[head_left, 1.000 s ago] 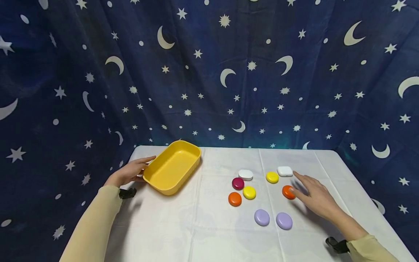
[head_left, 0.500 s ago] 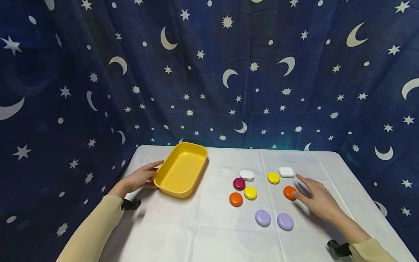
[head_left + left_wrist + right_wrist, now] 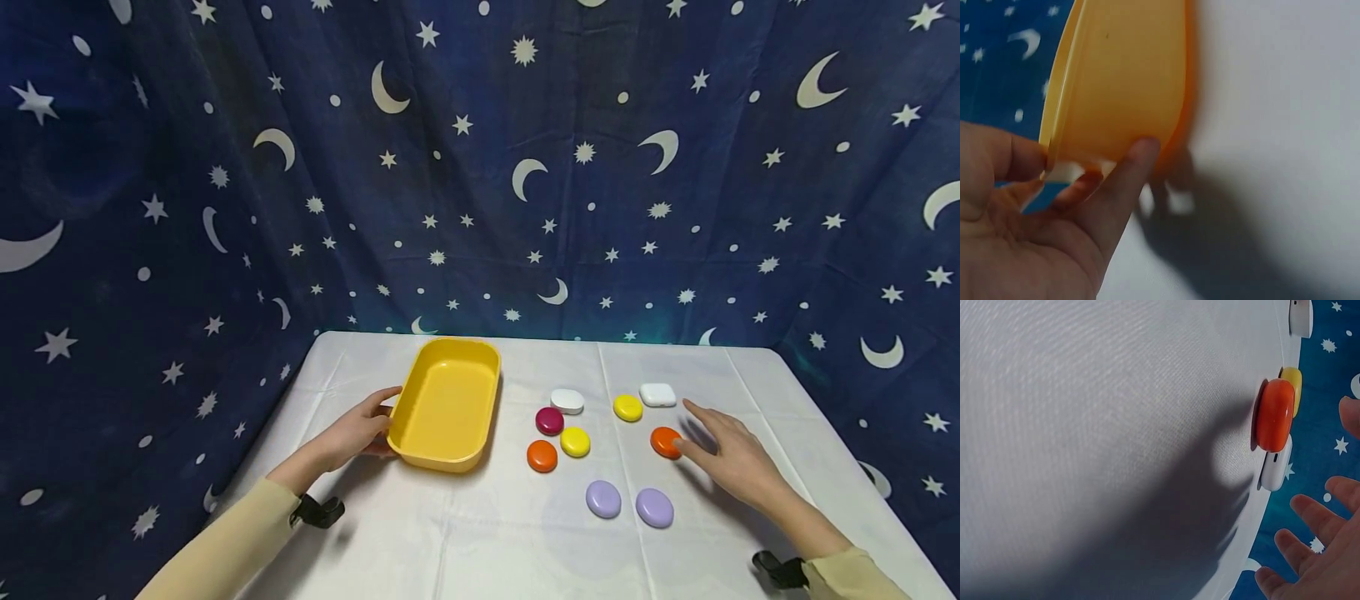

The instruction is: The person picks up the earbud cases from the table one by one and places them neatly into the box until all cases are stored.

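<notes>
A yellow rectangular tray (image 3: 447, 404) sits left of centre on the table. My left hand (image 3: 358, 433) is at its left side, fingers and thumb against the outer wall, palm turned towards it. In the left wrist view one fingertip meets the rim while another digit presses low on the wall of the tray (image 3: 1129, 69). My right hand (image 3: 731, 458) hovers over the right part, fingers spread. Its thumb overlaps a glossy orange rounded disc (image 3: 665, 442) in the head view. The right wrist view shows a gap between the fingers and that orange disc (image 3: 1275, 415).
Beside the right hand lie a white oblong piece (image 3: 657, 395) and a yellow disc (image 3: 627, 408). Further left sit another white oblong (image 3: 567, 402), a dark red disc (image 3: 550, 421), a yellow (image 3: 575, 442) and an orange one (image 3: 542, 456). Two lilac discs (image 3: 603, 499) lie nearer. A starry curtain (image 3: 480, 167) surrounds.
The left hand has shifted right, and the yellow tray has slid right and nearer with it, turning until it stands straighter. The right hand and the discs have hardly moved.
</notes>
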Motion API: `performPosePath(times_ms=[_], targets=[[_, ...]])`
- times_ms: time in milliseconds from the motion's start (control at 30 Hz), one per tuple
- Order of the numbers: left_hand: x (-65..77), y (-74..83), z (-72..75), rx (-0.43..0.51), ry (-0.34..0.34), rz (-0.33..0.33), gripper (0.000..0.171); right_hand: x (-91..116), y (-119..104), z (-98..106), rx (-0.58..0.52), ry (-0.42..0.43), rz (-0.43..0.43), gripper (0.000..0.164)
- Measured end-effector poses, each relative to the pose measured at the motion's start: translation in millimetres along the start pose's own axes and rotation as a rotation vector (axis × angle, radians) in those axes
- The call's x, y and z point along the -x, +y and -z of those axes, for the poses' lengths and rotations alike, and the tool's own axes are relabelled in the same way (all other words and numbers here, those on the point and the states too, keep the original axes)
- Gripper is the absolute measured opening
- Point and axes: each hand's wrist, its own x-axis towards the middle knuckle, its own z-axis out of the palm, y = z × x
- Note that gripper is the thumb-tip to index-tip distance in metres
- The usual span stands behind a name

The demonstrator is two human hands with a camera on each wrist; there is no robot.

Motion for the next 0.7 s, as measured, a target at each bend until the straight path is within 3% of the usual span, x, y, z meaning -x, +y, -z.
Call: performPosePath(times_ms=[200, 400, 567, 700], targets=[[11.6, 2.0, -25.3, 0.008, 0.007, 0.015, 0.064, 1.7, 1.9, 1.7, -0.004, -0.005, -0.009, 0.081], [23.3, 0.4, -41.6, 0.029, 0.007, 0.036, 0.067, 1.9, 4.4, 1.4, 0.000, -0.010, -0.021, 0.082], [28.8, 0.3, -43.8, 0.044, -0.032, 0.051, 0.078, 0.9, 6.0, 1.3, 0.000, -0.012, -0.016, 0.082], [23.2, 3.7, -34.9, 0.037, -0.058, 0.067, 0.088, 0.0, 6.2, 0.6, 0.004, -0.024, -0.027, 0.083]])
